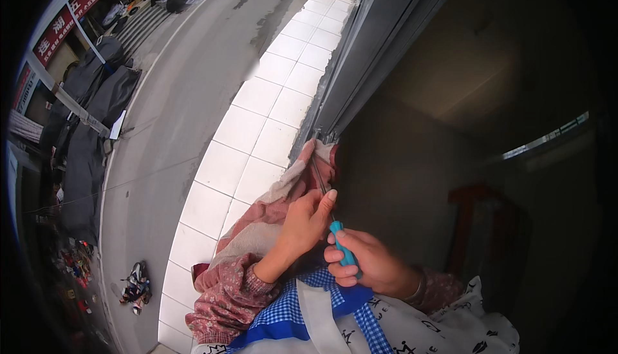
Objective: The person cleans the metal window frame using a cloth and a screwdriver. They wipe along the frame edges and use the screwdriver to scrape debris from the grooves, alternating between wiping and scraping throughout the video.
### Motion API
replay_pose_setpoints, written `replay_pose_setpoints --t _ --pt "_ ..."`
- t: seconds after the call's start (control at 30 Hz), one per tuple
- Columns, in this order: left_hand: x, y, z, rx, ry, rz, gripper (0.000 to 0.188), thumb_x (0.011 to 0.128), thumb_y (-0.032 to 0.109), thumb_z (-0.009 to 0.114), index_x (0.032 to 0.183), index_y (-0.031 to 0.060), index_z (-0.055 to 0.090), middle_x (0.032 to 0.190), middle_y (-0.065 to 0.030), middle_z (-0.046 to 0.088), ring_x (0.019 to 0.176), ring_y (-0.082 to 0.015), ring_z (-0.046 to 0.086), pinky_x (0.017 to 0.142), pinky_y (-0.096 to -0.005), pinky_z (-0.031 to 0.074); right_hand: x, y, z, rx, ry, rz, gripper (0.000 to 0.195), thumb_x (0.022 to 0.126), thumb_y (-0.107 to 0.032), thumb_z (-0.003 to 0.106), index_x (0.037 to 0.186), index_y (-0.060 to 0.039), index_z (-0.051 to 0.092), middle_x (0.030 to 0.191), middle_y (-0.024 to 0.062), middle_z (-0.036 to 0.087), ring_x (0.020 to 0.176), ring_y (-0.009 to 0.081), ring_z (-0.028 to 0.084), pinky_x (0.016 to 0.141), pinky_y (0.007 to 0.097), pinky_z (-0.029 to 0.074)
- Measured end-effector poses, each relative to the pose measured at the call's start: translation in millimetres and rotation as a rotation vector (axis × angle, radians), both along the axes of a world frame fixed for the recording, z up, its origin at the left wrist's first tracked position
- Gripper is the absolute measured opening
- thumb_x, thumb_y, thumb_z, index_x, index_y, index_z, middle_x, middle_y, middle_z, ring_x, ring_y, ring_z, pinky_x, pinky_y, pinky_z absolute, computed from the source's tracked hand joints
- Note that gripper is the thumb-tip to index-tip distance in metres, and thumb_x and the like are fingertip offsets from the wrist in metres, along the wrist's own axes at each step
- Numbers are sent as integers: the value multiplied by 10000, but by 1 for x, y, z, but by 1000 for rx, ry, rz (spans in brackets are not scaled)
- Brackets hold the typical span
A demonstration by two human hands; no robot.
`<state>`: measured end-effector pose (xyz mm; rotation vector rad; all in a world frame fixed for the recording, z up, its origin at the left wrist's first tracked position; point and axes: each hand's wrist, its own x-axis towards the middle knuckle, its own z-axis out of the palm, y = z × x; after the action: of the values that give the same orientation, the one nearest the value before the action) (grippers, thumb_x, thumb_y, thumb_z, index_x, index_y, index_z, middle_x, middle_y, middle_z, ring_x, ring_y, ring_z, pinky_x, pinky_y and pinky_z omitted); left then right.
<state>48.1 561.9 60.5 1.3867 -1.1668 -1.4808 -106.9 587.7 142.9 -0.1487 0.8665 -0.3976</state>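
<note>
My right hand (369,260) is closed round the teal handle of a screwdriver (342,245). Its long metal shaft points up and away, with the tip against a pink and cream cloth (275,209). My left hand (306,218) pinches the shaft or the cloth beside it between thumb and fingers; which of these cannot be told. The cloth lies over the window track and tiled sill, bunched at the foot of the dark grey metal window frame (357,59). Folds of cloth partly hide the track and the tip.
A white-tiled ledge (227,175) runs along my left. Beyond its edge, far below, lie a street (159,127), a motorcycle with people (136,289) and shopfronts. The dim room on the right holds a reddish piece of furniture (470,223).
</note>
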Motion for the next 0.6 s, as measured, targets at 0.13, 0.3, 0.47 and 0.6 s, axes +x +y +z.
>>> replay_pose_setpoints --t 0.13,0.3,0.47,0.6 --pt "4 -13 -10 341 639 99 305 1041 239 433 951 -6 591 710 -101 656 604 -171 570 582 -294 446 31 -2 -17 -25 85 28 104 1053 -224 424 1020 -127 404 840 31 493 618 162 508 566 372 470" --pt "16 -41 -20 436 661 162 244 998 175 433 939 -5 588 694 -103 648 643 -161 581 626 -289 452 61 -22 -34 -161 122 77 121 1048 -205 418 977 -108 423 830 29 496 632 169 506 585 382 473" --pt "13 -27 -37 327 655 158 308 1023 255 485 874 23 622 646 -89 664 585 -139 581 567 -257 450 52 -9 -37 -205 152 85 172 1069 -228 430 1092 -67 487 883 45 537 727 165 543 674 387 501" --pt "3 -29 -39 264 642 165 337 1000 258 494 795 29 631 616 -81 662 480 -104 485 448 -252 377 52 -14 -33 -81 182 97 318 1075 -430 380 971 -144 471 740 -24 437 574 98 407 516 269 350"
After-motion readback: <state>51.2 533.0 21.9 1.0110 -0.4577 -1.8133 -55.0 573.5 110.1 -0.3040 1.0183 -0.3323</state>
